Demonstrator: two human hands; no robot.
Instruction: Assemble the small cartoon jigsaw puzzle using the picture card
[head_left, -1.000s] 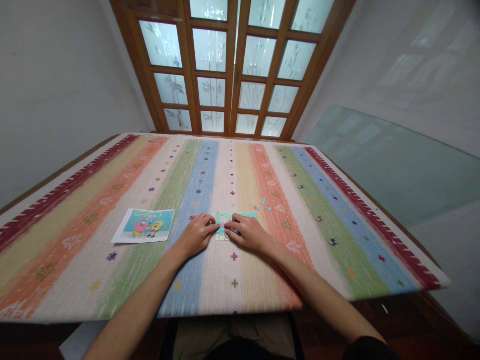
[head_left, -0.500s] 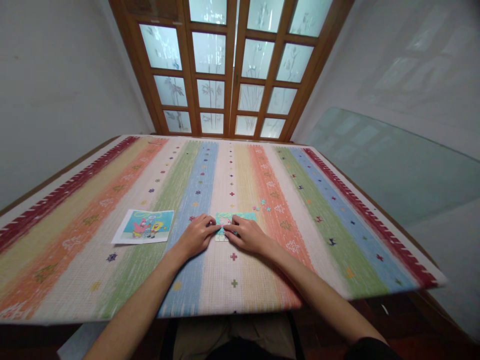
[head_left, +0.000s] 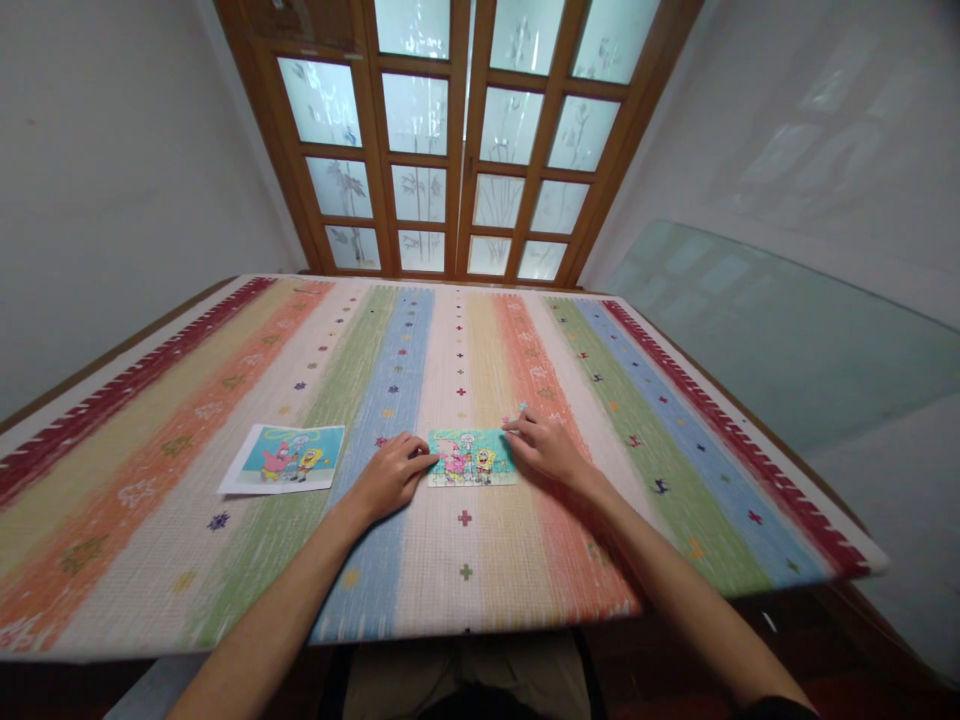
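Observation:
A small jigsaw puzzle [head_left: 471, 460] with a cartoon picture lies flat on the striped cloth, its pieces mostly joined. At its left edge, my left hand [head_left: 394, 474] rests with curled fingers, thumb and forefinger pressed against the border. My right hand [head_left: 546, 446] is over the puzzle's upper right corner, palm down and fingers stretched toward a few loose puzzle pieces [head_left: 523, 407]. The hand partly covers these pieces, and no piece shows clearly in its fingers. Left of the puzzle lies a printed reference picture [head_left: 289, 459] with the same cartoon scene.
A striped tablecloth [head_left: 465, 545] covers the wide table, whose front edge is close to my body. Beyond the table stand wooden doors [head_left: 459, 150] with frosted panes. A glass panel [head_left: 787, 310] leans by the right wall.
My right hand has moved right, off the puzzle's middle to its upper right corner, uncovering the cartoon figures. My left hand stays at the left edge.

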